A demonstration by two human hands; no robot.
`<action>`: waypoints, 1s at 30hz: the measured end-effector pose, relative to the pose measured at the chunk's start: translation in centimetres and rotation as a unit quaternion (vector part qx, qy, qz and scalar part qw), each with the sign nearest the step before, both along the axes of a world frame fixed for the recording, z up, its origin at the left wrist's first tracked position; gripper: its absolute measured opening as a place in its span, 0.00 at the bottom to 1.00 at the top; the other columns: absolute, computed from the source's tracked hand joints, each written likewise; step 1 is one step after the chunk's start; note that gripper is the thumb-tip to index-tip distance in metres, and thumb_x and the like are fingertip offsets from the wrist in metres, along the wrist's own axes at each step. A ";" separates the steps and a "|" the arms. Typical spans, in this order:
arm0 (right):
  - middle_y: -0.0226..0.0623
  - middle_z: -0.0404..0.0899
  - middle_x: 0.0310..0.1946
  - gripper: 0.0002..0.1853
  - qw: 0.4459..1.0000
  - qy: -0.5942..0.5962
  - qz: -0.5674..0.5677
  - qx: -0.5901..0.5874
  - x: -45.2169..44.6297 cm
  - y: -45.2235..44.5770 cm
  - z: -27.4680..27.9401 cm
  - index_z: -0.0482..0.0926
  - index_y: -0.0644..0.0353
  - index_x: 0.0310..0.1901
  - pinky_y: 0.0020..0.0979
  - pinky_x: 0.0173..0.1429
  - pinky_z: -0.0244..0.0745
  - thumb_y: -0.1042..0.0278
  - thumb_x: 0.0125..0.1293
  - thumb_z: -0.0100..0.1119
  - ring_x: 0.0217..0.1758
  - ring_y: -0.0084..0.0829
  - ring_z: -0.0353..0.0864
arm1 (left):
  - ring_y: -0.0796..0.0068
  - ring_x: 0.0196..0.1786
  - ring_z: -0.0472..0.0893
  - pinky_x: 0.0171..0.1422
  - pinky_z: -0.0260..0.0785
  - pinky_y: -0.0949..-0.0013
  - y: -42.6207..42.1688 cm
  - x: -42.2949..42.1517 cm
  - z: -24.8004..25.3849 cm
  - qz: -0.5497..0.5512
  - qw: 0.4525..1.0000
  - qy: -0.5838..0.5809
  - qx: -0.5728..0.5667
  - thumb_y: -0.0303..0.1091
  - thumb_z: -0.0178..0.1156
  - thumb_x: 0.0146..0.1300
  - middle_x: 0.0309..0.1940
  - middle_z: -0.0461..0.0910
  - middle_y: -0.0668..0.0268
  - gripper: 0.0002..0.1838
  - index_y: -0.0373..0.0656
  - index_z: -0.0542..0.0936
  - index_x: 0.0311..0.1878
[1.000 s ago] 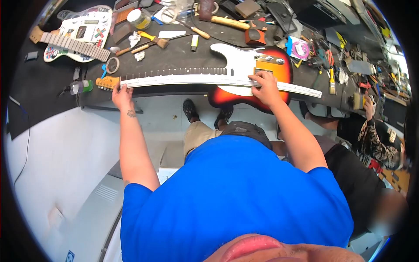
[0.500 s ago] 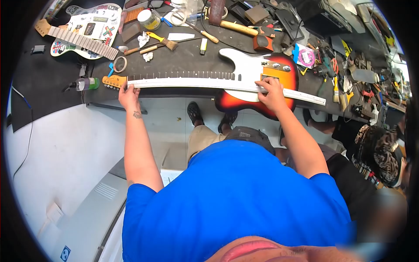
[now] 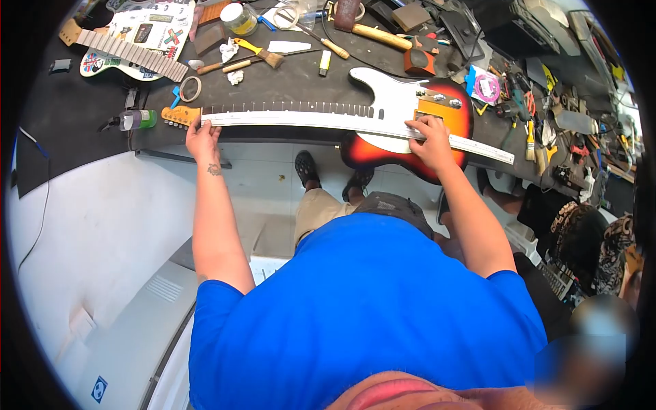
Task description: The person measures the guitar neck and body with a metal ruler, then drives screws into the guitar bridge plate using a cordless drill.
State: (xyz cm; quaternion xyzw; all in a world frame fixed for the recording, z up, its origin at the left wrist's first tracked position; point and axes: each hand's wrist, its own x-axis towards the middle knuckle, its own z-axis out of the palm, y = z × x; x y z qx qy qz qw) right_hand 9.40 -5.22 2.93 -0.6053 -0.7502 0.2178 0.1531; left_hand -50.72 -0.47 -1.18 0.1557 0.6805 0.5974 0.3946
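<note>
A sunburst electric guitar with a white pickguard lies on the bench, its headstock pointing left. Along its neck runs a long white straightedge, which reaches past the body on the right. Frets show above the straightedge's far edge; the near part of the fretboard is hidden. My left hand pinches the straightedge's left end beside the headstock. Over the guitar body, my right hand grips the straightedge with curled fingers.
Behind the neck lie a brush, a tape roll, a yellow marker and a mallet. A sticker-covered guitar body sits at the back left. Tools crowd the right side. Another person sits at the right.
The view has shifted slightly, so the guitar and bench items appear a little farther right. Both hands keep their hold on the straightedge along the neck.
</note>
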 end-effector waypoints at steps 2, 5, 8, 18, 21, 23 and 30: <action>0.32 0.80 0.52 0.26 1.000 -0.001 -0.003 -0.001 0.3 0.0 0.0 0.90 0.43 0.57 0.46 0.68 0.66 0.69 0.53 0.73 0.62 0.41 0.76 | 0.68 0.42 0.88 0.47 0.88 0.61 0.2 -0.3 -0.2 0.000 1.000 0.000 0.006 0.19 0.63 0.74 0.41 0.85 0.59 0.21 0.34 0.76 0.68; 0.32 0.80 0.53 0.26 1.000 -0.001 -0.001 -0.002 0.2 0.0 -0.4 0.90 0.43 0.57 0.46 0.68 0.65 0.69 0.53 0.72 0.62 0.41 0.75 | 0.67 0.43 0.88 0.49 0.89 0.59 -0.1 0.0 0.2 -0.005 1.000 -0.004 0.007 0.19 0.63 0.74 0.43 0.86 0.57 0.20 0.34 0.76 0.68; 0.31 0.80 0.53 0.25 1.000 -0.005 -0.002 -0.001 0.0 0.0 -0.2 0.90 0.43 0.57 0.47 0.68 0.65 0.69 0.54 0.72 0.62 0.41 0.75 | 0.66 0.44 0.89 0.50 0.89 0.58 -0.1 -0.9 -0.7 -0.010 1.000 -0.002 0.002 0.19 0.62 0.74 0.45 0.86 0.55 0.20 0.34 0.76 0.68; 0.31 0.81 0.52 0.25 1.000 0.004 -0.011 -0.011 0.1 0.0 -0.2 0.90 0.42 0.56 0.46 0.68 0.65 0.69 0.54 0.71 0.62 0.41 0.76 | 0.65 0.46 0.89 0.50 0.89 0.58 0.2 -0.2 -0.2 -0.005 1.000 0.003 -0.001 0.20 0.62 0.75 0.48 0.87 0.54 0.20 0.34 0.76 0.68; 0.32 0.81 0.52 0.25 1.000 0.002 -0.011 -0.010 0.1 0.1 -0.2 0.90 0.42 0.56 0.46 0.68 0.66 0.68 0.53 0.71 0.62 0.41 0.76 | 0.64 0.47 0.89 0.50 0.88 0.59 0.2 -0.2 -0.1 -0.005 1.000 0.000 0.001 0.19 0.62 0.75 0.51 0.86 0.54 0.21 0.34 0.75 0.69; 0.32 0.81 0.52 0.25 1.000 0.002 -0.012 -0.013 0.2 0.1 -0.1 0.90 0.43 0.56 0.45 0.69 0.67 0.68 0.53 0.71 0.62 0.40 0.77 | 0.64 0.48 0.90 0.50 0.88 0.60 0.2 -0.3 -0.2 -0.011 1.000 0.001 0.005 0.19 0.63 0.74 0.54 0.85 0.53 0.22 0.34 0.74 0.70; 0.33 0.81 0.52 0.26 1.000 -0.001 -0.017 -0.012 0.2 -0.2 -0.2 0.90 0.43 0.57 0.45 0.68 0.67 0.68 0.53 0.71 0.62 0.40 0.77 | 0.64 0.47 0.89 0.51 0.88 0.60 0.2 -0.4 -0.1 -0.012 1.000 0.001 -0.004 0.19 0.63 0.74 0.53 0.85 0.53 0.23 0.33 0.74 0.70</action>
